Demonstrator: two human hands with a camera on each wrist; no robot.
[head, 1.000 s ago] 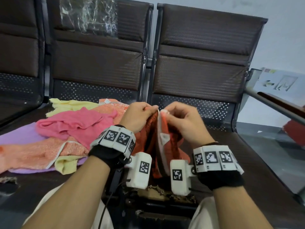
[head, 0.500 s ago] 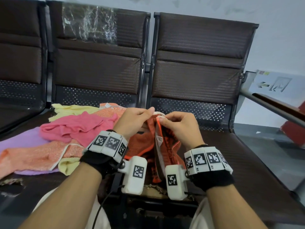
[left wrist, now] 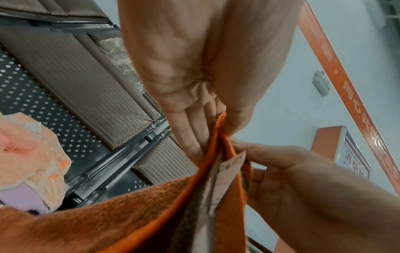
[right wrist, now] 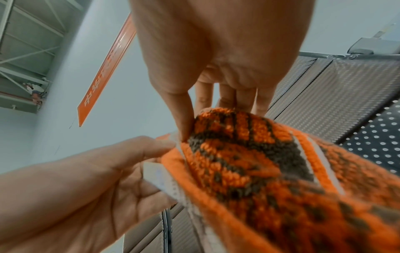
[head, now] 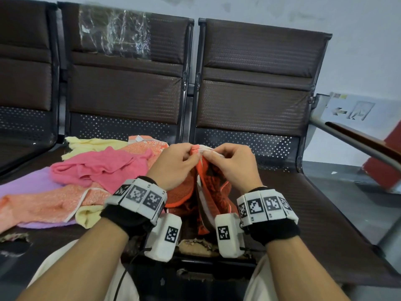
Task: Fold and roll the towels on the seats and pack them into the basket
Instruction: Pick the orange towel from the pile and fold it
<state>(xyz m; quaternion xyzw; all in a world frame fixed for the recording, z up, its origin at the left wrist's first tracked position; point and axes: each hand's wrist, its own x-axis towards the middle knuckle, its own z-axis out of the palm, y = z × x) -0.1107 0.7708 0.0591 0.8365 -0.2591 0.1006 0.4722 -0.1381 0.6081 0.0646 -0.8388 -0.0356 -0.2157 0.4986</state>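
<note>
Dark brown padded seats (head: pixel 293 192) in a row. On the left seat I see a loose heap of pink, peach, yellow and lilac towels (head: pixel 97 168). Orange towel with dark pattern and white edge (head: pixel 208 192) hangs between both hands above the seats. Left hand (head: pixel 175 164), grip pinching its top edge; right hand (head: pixel 233 164), grip pinching the same edge, just beside.

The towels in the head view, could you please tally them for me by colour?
Orange-and-brown patterned terry towel, pinched by the left hand and the right hand: 1
Pink towel: 1
Pale yellow towels: at least 1
Peach-orange towels: at least 1
Lilac towel: 1
Total: at least 5
</note>
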